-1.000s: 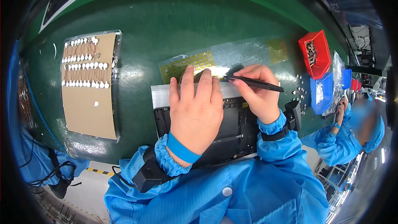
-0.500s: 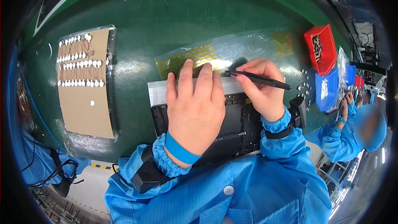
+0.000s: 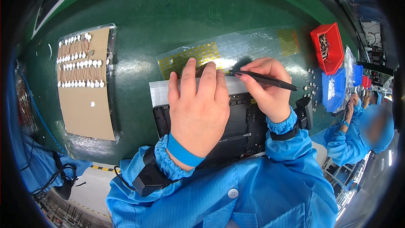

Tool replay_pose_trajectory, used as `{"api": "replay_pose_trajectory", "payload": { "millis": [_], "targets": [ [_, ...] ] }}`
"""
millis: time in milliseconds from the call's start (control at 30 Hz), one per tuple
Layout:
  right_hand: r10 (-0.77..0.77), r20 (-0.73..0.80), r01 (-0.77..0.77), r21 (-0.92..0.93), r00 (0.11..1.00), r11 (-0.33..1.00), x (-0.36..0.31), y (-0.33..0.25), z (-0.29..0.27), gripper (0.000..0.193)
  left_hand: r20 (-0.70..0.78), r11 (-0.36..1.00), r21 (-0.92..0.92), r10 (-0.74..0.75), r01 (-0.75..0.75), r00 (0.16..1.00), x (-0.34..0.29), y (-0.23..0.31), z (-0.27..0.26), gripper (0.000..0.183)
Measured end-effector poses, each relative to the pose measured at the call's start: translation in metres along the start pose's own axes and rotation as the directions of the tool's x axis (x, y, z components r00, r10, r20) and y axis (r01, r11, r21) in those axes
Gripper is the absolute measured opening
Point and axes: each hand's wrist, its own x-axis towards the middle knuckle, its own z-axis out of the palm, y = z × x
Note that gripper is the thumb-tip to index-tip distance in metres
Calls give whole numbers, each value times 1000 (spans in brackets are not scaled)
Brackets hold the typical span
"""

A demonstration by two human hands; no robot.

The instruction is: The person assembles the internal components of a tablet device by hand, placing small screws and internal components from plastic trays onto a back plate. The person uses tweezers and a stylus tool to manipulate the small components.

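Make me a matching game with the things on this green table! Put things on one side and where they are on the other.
Things:
1. red plastic bin
2. brown cardboard sheet with white dots
3. thin black tweezers
4. flat black device

Places:
A. far left of the table
B. in the right hand
C. under the left hand
D. far right of the table

Pairs: 1-D, 2-A, 3-B, 4-C

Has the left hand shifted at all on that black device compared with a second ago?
No. The left hand lies flat on the black device, fingertips at the same edge of the yellow sticker sheet as before.
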Motion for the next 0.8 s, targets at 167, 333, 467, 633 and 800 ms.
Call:
{"api": "replay_pose_trajectory", "payload": {
  "millis": [167,333,467,633,800],
  "targets": [
    [11,-26,-7,134,1000,991,-1,-3,-2,17,0,1000,-1,5,-5,1000,2,1,-1,45],
    [103,-79,-72,323,992,944,-9,-23,-7,16,-29,1000,-12,-1,1,1000,0,-1,0,43],
    [245,-93,-193,385,965,903,-35,-33,-11,15,-101,997,-57,50,-56,994,2,-3,-1,38],
    [346,-118,-292,329,931,898,-50,-25,-8,15,-138,951,-277,101,-136,985,1,-4,-2,26],
    [346,-153,-273,363,926,891,-51,-24,-3,15,-129,952,-264,123,-154,984,1,-7,5,16]
  ]
}}
